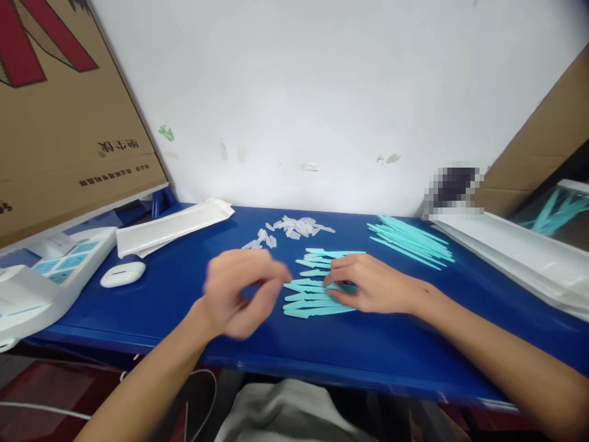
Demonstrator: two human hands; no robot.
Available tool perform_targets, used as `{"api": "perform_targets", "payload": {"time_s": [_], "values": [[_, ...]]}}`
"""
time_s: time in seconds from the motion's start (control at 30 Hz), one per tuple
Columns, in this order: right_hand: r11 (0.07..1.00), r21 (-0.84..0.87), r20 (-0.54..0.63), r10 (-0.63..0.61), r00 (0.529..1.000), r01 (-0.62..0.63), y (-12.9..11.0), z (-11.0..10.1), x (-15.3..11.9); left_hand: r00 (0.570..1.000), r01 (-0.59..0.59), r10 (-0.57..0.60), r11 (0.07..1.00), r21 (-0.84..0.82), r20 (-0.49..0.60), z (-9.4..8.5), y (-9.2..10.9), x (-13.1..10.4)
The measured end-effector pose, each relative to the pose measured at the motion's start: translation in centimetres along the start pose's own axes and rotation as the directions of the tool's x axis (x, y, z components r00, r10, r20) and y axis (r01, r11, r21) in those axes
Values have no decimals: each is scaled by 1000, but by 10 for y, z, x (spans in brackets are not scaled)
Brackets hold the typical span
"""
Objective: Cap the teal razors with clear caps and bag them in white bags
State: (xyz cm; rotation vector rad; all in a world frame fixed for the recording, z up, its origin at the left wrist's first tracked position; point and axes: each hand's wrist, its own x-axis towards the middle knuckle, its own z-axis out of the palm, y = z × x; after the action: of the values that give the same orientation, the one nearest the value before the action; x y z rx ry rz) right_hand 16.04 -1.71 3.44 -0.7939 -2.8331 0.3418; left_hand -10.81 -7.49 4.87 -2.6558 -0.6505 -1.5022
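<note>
Turquoise eyebrow razors (306, 305) lie side by side in a loose row on the blue table, blade ends to the left. My right hand (363, 282) rests over their handles, fingers curled and thumb bent in around a razor; the exact grip is partly hidden. Left of the row, my left hand (243, 291) is raised and smeared by motion, with thumb and index finger pinched near the blade ends. Anything in that pinch is too small or blurred to make out. Behind the hands is a pile of small translucent blade caps (299, 227).
Another bundle of turquoise razors (409, 239) lies at the back right. On the left are a white oval case (123, 274), a white packet (175, 227) and a white power strip (87, 252). A large cardboard box (69, 123) stands behind them; a white wall closes the back.
</note>
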Motion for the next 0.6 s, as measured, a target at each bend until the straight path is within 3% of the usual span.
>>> {"api": "perform_targets", "payload": {"time_s": [0.03,0.1,0.17,0.4,0.5,0.6], "values": [[1000,-1,-3,-4,1000,4,0,0,0,990,35,-40,999,36,133,-2,-6,6],[1000,-9,-11,-13,1000,12,0,1,1,887,110,-172,980,165,429,-4,-20,16],[1000,-19,-16,-13,1000,13,0,1,2,798,131,-269,951,280,540,-7,-37,19],[1000,-25,-32,5,999,-6,1,2,3,717,-8,-291,905,425,633,-36,-89,-18],[1000,-13,-42,2,999,-2,2,2,3,731,1,-338,869,494,593,-46,-102,-26],[1000,9,-29,26,999,-26,3,0,4,744,62,-389,850,524,543,-39,-116,-20]]}}
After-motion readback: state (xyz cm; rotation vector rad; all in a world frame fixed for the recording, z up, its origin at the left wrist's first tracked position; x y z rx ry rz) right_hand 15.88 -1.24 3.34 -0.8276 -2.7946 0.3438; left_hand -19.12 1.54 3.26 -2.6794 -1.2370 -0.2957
